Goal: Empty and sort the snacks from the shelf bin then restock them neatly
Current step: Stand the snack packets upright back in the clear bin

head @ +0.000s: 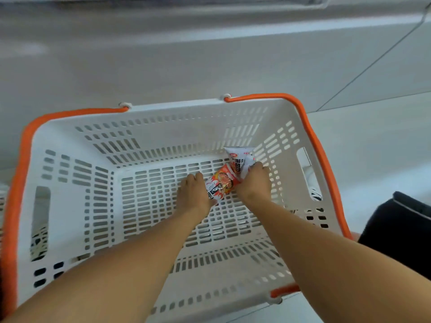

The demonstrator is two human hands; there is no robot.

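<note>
A white slotted basket [70, 183] with orange handles fills most of the view. On its floor, toward the far right corner, lie two snack packets. An orange-red packet [221, 183] lies between my two hands. My left hand [193, 194] grips its near end. A white packet [240, 159] leans against the far right wall, and my right hand [255, 183] grips its lower end. Both forearms reach down into the basket.
The basket stands on a pale tiled floor [373, 148] in front of a grey shelf base [163, 54]. A dark object [401, 229] lies just outside the basket at the right. Black-and-white patterned things show through the side handle holes.
</note>
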